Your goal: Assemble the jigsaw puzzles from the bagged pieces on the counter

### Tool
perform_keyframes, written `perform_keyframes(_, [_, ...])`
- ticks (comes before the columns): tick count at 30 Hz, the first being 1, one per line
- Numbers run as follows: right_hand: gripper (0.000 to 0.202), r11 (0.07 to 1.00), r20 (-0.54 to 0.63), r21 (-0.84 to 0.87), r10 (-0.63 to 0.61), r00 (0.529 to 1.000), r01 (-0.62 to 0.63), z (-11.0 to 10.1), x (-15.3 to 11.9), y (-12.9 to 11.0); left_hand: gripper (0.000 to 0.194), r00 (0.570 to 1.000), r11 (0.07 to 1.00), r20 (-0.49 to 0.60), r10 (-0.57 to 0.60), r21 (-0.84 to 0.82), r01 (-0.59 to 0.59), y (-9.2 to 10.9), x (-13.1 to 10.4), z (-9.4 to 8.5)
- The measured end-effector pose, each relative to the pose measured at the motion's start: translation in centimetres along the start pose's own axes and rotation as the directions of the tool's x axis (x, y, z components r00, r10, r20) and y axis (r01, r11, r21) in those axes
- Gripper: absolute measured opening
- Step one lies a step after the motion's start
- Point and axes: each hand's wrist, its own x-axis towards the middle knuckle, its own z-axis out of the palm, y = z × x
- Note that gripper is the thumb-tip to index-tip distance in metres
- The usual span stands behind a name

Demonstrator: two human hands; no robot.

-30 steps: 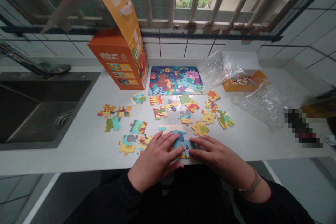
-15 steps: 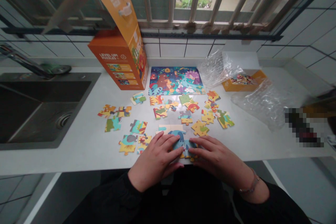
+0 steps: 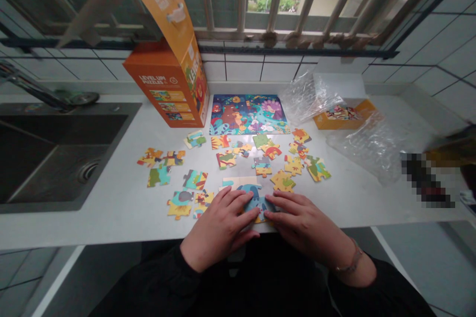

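Observation:
Close to the counter's front edge lie joined puzzle pieces [image 3: 248, 189] with a blue elephant and a cream and turquoise strip along the top. My left hand [image 3: 228, 215] rests over their left side, its fingers on top and its thumb low at the near edge. From the other side, my right hand [image 3: 303, 215] has its fingertips on a blue puzzle piece [image 3: 262, 204] at the right part of the elephant. My palms and fingers hide much of these pieces. A loose yellow puzzle piece [image 3: 283, 181] lies just beyond my right fingers.
Several loose puzzle pieces [image 3: 195, 179] are spread over the white counter [image 3: 122, 218]. Behind them lies a finished dark-blue puzzle [image 3: 250, 114]. An orange puzzle box [image 3: 167, 89] stands open at back left, near a sink [image 3: 107, 158]. Plastic wrap [image 3: 375, 146] and an orange tray [image 3: 345, 114] occupy the right.
My right fingers have shifted slightly left, nearer to my left hand, over the blue piece. My left hand keeps its place, and the loose pieces lie as before.

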Motion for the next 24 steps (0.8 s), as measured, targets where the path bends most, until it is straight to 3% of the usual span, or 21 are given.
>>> perform_keyframes(11, [0.032,0.999,-0.139,-0.014,0.045,0.989,-0.047,1.2,-0.1,-0.8,0.040,1.000,1.000,-0.016,0.016,0.007,-0.016,0.0,0.1,0.0])
perform_keyframes(16, [0.029,0.995,-0.220,0.026,0.102,0.970,-0.099,1.4,-0.5,-0.8,0.056,0.999,0.999,-0.007,0.037,0.034,-0.037,-0.1,0.1,0.2])
perform_keyframes(18, [0.026,0.973,-0.334,0.014,0.223,0.916,-0.232,1.2,-0.9,-0.2,0.058,0.999,0.999,-0.012,0.031,0.030,-0.031,-0.1,0.1,0.3])
perform_keyframes(21, [0.024,0.855,-0.492,-0.079,0.413,0.766,-0.512,0.5,-1.3,1.9,0.055,0.999,0.999,-0.027,0.035,0.029,-0.034,-0.2,0.0,0.5])
perform_keyframes(24, [0.046,0.707,-0.561,-0.168,0.504,0.656,-0.687,-0.3,-1.5,4.8,0.052,0.998,0.998,-0.046,0.048,0.041,-0.046,-0.2,0.0,0.5])
